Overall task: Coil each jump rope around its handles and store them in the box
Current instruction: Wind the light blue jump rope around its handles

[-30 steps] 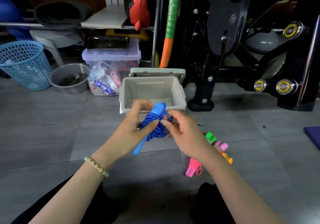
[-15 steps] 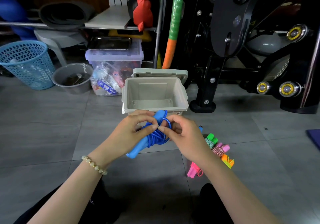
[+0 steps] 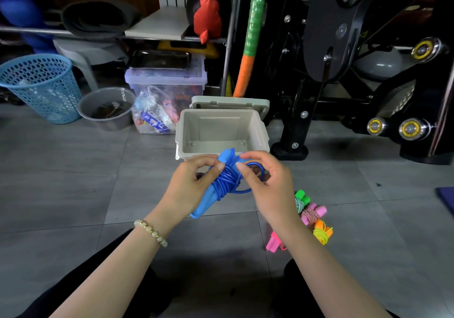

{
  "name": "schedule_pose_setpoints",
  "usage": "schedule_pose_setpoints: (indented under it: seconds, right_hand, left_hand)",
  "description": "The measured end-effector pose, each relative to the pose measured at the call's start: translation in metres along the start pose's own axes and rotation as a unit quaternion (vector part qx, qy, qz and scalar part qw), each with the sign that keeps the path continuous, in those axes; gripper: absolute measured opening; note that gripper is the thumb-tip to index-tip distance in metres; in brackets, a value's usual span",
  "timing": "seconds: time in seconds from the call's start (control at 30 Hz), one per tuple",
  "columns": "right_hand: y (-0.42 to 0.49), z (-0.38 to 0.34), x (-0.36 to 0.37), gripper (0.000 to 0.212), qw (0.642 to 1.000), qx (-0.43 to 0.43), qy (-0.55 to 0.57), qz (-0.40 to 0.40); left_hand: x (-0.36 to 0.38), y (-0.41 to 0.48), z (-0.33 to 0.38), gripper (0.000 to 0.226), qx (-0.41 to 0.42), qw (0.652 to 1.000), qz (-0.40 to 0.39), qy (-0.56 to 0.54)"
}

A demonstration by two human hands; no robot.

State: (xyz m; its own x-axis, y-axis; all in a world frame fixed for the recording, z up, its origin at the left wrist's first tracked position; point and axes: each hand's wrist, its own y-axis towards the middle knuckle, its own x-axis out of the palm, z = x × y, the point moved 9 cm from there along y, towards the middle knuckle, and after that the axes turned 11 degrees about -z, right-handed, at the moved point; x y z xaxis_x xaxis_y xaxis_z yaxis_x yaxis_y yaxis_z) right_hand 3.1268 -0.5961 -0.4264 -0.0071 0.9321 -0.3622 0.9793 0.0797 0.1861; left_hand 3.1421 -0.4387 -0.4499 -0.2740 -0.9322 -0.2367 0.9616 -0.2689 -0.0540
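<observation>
Readable text: none can be made out with any certainty.
Grey bucket [image 3: 115, 124]: short white marks just under the rim on its right side, too small and skewed to read.
Blue-and-white packet [image 3: 151, 121]: lies inside the clear plastic bag [image 3: 147, 101] just beside the bucket; it carries white print on a blue band, blurred beyond reading.
Yellow-ringed discs [image 3: 409, 129]: sit on the black machine [image 3: 326, 35]; fine dark lettering seems to run round the yellow rings, too small to tell.
Round badge [image 3: 341, 30]: sits on the machine's black plate; a pale emblem, illegible.
</observation>
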Motion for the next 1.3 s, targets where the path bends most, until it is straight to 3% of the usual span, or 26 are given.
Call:
schedule_pose_setpoints:
  seconds: [0.13, 0.3, 0.47, 0.53, 0.6, 0.7, 0.77, 0.83, 0.93, 1.03, 1.3]
  right_hand:
    - [0.001, 0.012, -0.004, 0.009, 0.997, 0.055, 0.051, -0.002]
    - [0.000, 0.026, -0.015, 0.023, 0.988, 0.138, -0.038, -0.065]
    - [-0.017, 0.041, 0.005, 0.030, 0.929, 0.284, 0.128, -0.199]
    - [-0.016, 0.035, 0.015, 0.027, 0.905, 0.285, 0.228, -0.218]
    - [-0.008, 0.028, 0.016, 0.016, 0.887, 0.250, 0.340, -0.186]
    - [0.002, 0.025, 0.006, 0.015, 0.909, 0.187, 0.352, -0.123]
    - [0.004, 0.023, 0.009, 0.021, 0.916, 0.163, 0.341, -0.133]
    - [0.002, 0.017, 0.010, 0.021, 0.945, 0.143, 0.261, -0.137]
    - [0.000, 0.011, -0.006, 0.009, 0.980, 0.117, 0.153, -0.045]
    - [-0.002, 0.007, -0.015, 0.011, 0.990, 0.087, 0.108, 0.022]
    - [0.002, 0.009, -0.011, 0.024, 0.997, 0.070, 0.028, 0.025]
  left_hand:
    - [-0.011, -0.001, -0.001, 0.016, -0.008, 0.998, 0.038, -0.039]
    - [-0.027, -0.001, 0.001, 0.014, 0.009, 0.995, 0.089, -0.032]
    - [-0.026, 0.000, -0.001, 0.014, -0.002, 0.995, 0.098, -0.026]
    - [-0.021, 0.000, -0.001, 0.014, -0.006, 0.996, 0.088, -0.017]
    - [-0.017, 0.000, 0.000, 0.015, -0.002, 0.997, 0.077, -0.005]
    - [-0.015, 0.000, 0.002, 0.014, 0.001, 0.997, 0.076, -0.007]
    - [-0.015, 0.001, 0.004, 0.017, 0.005, 0.997, 0.074, -0.011]
    - [-0.010, 0.001, 0.005, 0.019, 0.012, 0.998, 0.054, 0.003]
    - [0.004, 0.000, 0.006, 0.020, 0.024, 0.999, 0.013, 0.025]
    - [0.008, -0.001, 0.007, 0.019, 0.024, 0.999, 0.007, 0.043]
    - [0.010, 0.000, 0.002, 0.021, 0.026, 0.998, 0.006, 0.051]
